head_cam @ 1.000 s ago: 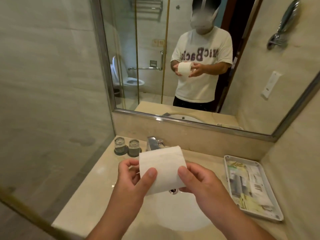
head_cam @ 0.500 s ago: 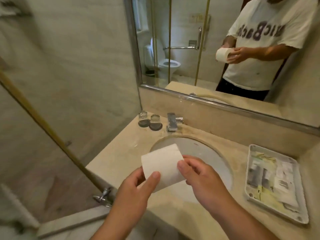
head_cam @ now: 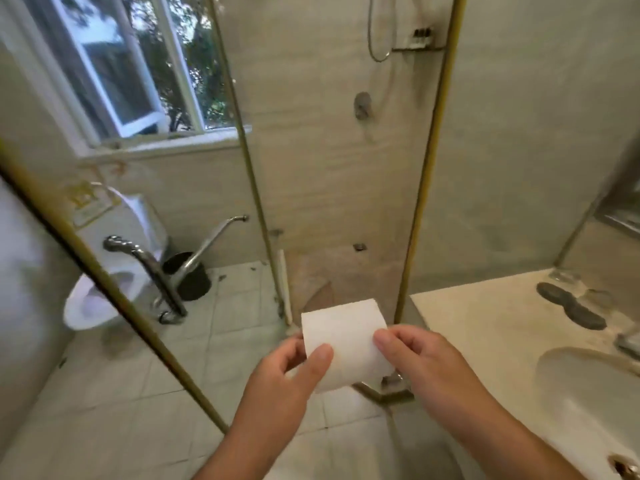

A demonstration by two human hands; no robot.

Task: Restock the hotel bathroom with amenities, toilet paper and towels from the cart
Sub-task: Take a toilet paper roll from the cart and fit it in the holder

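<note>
A white toilet paper roll point(head_cam: 344, 342) is held in front of me at chest height, over the tiled floor. My left hand point(head_cam: 287, 379) grips its left end, thumb laid across the front. My right hand point(head_cam: 420, 362) grips the right end with fingers curled round it. The roll's far side is hidden behind the paper. The toilet point(head_cam: 104, 282) stands at the left behind a glass panel.
A glass shower partition with gold frames point(head_cam: 427, 161) stands straight ahead. A chrome grab bar point(head_cam: 149, 265) and a black bin point(head_cam: 188, 275) sit beside the toilet. The beige vanity counter point(head_cam: 485, 327) with sink point(head_cam: 595, 393) and two glasses is at the right. A window point(head_cam: 131, 64) is upper left.
My view has swung left from the mirror and sink toward the shower glass and toilet. Both hands keep the same hold on the roll.
</note>
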